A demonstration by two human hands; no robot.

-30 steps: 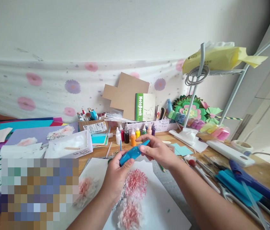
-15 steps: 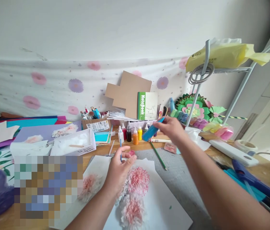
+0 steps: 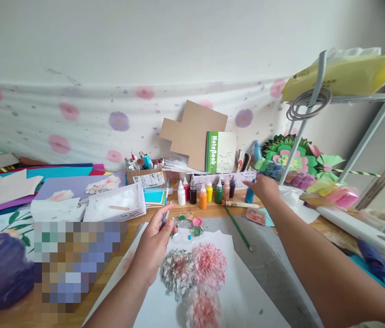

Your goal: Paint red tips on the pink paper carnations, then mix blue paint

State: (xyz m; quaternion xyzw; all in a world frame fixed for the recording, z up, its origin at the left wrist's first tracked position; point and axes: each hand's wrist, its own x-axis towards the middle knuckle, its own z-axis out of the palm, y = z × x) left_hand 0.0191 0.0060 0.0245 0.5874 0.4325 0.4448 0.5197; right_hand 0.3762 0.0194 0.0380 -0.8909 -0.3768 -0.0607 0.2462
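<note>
My left hand (image 3: pixel 158 230) is closed around a thin blue-handled paintbrush (image 3: pixel 163 219), above the left part of a white sheet (image 3: pixel 247 282). My right hand (image 3: pixel 263 187) grips the top of a blue paint bottle (image 3: pixel 250 193), which is upright at the right of a row of paint bottles. Beside my left fingers lies a clear palette (image 3: pixel 197 231) with green and pink paint; a blue blob (image 3: pixel 190 237) is near its edge. On the sheet are a grey-edged paper flower (image 3: pixel 178 271) and two pink ones, including a bright pink flower (image 3: pixel 210 264). My left forearm partly hides a further pink patch.
An orange bottle (image 3: pixel 203 199) stands foremost in the row. A green pencil (image 3: pixel 238 228) and a pink case (image 3: pixel 255 217) lie on the grey mat (image 3: pixel 264 248). Left are a white box (image 3: pixel 137 200) and a purple container (image 3: pixel 2 273). A metal rack (image 3: pixel 303 136) rises at right.
My right hand has carried the blue bottle right and down to the end of the bottle row. My left hand, still with the brush, has shifted left of the palette. The view has turned left.
</note>
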